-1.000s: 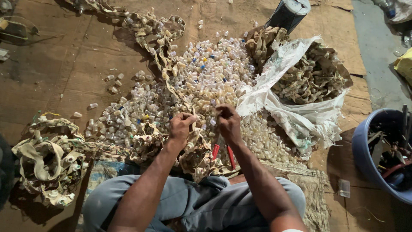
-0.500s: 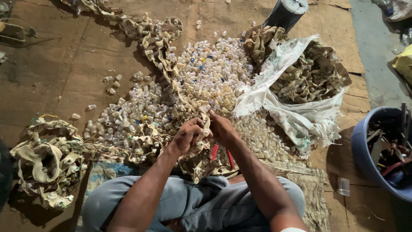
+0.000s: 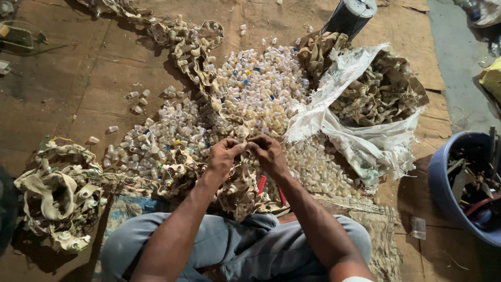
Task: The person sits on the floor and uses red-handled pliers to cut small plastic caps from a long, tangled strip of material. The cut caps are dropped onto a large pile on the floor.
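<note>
Brown cardboard sheets [image 3: 78, 89] cover the floor where a person sits cross-legged, facing a wide heap of small clear plastic caps [image 3: 245, 99]. Both hands meet just above the near edge of that heap. The left hand [image 3: 222, 156] and right hand [image 3: 269, 152] each have a narrow grip, fingertips pinched on the same stretch of beige cloth strip [image 3: 237, 180], which trails down toward the lap with caps strung along it. The strip looks soft, limp and light, likely to sag and tangle, so it seems best held close beside a cap, where the hard plastic gives the fingers something firm. The caps look stiff and smooth, probably slippery. Red-handled pliers [image 3: 262, 184] lie just beneath the wrists. More bundled strip [image 3: 57, 193] lies to the left, a white sack [image 3: 365, 141] of it to the right, beside a blue tub [image 3: 443, 183].
</note>
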